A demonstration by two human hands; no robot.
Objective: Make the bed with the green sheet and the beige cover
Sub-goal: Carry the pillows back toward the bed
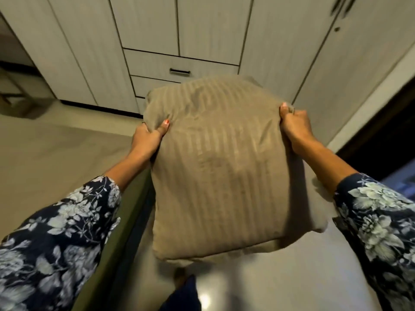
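While both hands grip it, fingers curled, folded beige cover [220, 167] long axis pointing away.

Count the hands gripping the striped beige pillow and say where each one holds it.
2. The left hand grips the striped beige pillow at its upper left edge; the right hand pinches its upper right corner.

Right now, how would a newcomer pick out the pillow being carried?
Start at the pale wardrobe across the top of the view, then come down to the two arms in flowered sleeves. Between them hangs the pillow, gripped at its sides by the left hand and right hand. It alone is beige with faint stripes.
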